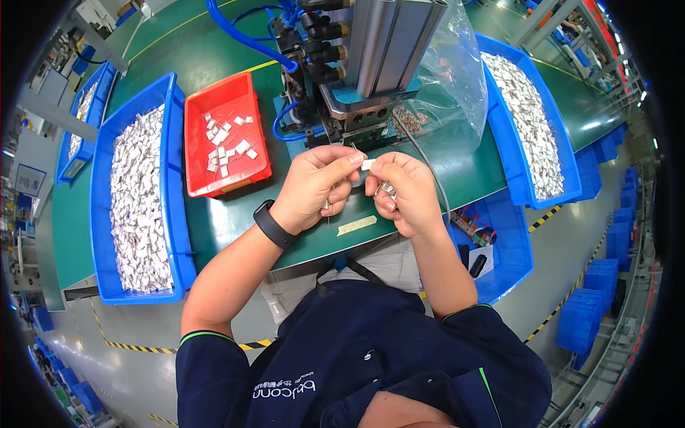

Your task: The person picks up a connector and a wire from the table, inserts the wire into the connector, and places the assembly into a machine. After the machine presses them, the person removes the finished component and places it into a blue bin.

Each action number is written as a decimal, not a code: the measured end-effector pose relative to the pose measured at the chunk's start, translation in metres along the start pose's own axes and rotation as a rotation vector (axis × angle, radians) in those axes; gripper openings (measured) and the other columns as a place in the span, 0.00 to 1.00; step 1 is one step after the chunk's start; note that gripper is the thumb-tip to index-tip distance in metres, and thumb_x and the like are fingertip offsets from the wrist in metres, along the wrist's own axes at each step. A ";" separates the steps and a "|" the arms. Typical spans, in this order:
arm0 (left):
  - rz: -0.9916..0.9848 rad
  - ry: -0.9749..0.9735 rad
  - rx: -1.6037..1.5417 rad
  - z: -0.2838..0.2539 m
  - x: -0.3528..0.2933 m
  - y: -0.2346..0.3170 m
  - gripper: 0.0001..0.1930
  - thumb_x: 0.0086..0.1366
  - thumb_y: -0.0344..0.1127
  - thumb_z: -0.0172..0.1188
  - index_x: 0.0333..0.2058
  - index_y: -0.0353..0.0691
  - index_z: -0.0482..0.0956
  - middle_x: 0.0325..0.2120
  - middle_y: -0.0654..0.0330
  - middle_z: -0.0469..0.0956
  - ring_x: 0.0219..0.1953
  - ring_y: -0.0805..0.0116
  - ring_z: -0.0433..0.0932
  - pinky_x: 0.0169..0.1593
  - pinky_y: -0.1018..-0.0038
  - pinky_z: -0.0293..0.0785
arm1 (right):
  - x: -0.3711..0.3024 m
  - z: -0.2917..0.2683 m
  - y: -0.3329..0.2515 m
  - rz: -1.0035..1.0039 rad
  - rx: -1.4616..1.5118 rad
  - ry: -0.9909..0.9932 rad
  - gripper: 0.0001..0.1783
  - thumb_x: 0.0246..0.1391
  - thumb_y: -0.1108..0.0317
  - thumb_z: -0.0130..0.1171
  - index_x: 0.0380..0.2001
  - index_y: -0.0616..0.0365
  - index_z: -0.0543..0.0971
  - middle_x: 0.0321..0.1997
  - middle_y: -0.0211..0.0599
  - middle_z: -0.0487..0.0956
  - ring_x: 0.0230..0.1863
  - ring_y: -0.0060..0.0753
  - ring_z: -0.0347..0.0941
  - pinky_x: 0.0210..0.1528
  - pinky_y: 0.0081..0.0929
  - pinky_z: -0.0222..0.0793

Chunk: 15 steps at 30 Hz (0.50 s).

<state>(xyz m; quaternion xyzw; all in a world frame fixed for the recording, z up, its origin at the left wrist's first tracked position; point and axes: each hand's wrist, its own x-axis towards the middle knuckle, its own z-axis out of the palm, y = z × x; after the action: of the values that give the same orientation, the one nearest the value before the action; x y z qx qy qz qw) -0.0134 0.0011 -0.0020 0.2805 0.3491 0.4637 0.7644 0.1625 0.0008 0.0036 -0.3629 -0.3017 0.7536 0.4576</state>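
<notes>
My left hand (320, 184), with a black band at its wrist, pinches one end of a small white rectangular part (367, 165). The other end sits between the thumb and finger of my right hand (408, 191). More small white parts (387, 189) are tucked under the curled fingers of my right hand. Something small and pale also shows beneath the left fingers, too small to name. Both hands are just in front of a metal press-like machine (364, 107), above the green table (300, 251).
Left of the machine stands a red tray (250, 172) with several white parts. Blue bins (183, 257) (524, 187) full of white parts flank the workspace. Blue air hoses (246, 39), a grey cable (437, 178) and a clear plastic bag (457, 78) surround the machine. Tape (357, 226) lies on the table.
</notes>
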 end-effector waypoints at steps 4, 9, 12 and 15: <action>0.000 -0.015 -0.030 -0.003 0.000 0.000 0.08 0.66 0.34 0.58 0.39 0.36 0.77 0.25 0.63 0.74 0.14 0.83 0.63 0.12 0.84 0.54 | 0.002 0.000 -0.005 0.047 -0.054 -0.053 0.06 0.57 0.71 0.57 0.29 0.62 0.72 0.21 0.35 0.75 0.11 0.12 0.58 0.09 0.12 0.45; -0.014 0.011 -0.040 0.000 0.000 0.004 0.09 0.66 0.36 0.56 0.38 0.35 0.76 0.25 0.63 0.73 0.13 0.82 0.62 0.12 0.84 0.53 | 0.009 -0.001 -0.007 -0.033 -0.028 0.010 0.07 0.56 0.71 0.58 0.27 0.61 0.72 0.19 0.33 0.74 0.11 0.11 0.57 0.10 0.13 0.45; -0.019 0.014 -0.034 -0.002 0.000 0.002 0.10 0.67 0.37 0.56 0.38 0.35 0.76 0.25 0.62 0.73 0.13 0.81 0.62 0.12 0.84 0.53 | 0.015 -0.003 -0.010 -0.072 -0.054 0.043 0.09 0.56 0.70 0.59 0.25 0.60 0.72 0.18 0.32 0.73 0.11 0.11 0.57 0.10 0.13 0.45; -0.024 0.009 -0.042 -0.002 0.001 0.003 0.11 0.67 0.37 0.55 0.39 0.34 0.75 0.25 0.62 0.73 0.13 0.81 0.62 0.12 0.83 0.53 | 0.019 -0.001 -0.013 -0.076 -0.079 0.061 0.10 0.55 0.69 0.60 0.24 0.61 0.71 0.18 0.32 0.73 0.10 0.11 0.56 0.10 0.13 0.45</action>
<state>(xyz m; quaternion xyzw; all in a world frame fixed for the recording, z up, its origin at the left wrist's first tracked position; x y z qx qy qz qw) -0.0161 0.0033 -0.0016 0.2582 0.3461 0.4629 0.7741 0.1635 0.0231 0.0085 -0.3915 -0.3306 0.7120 0.4801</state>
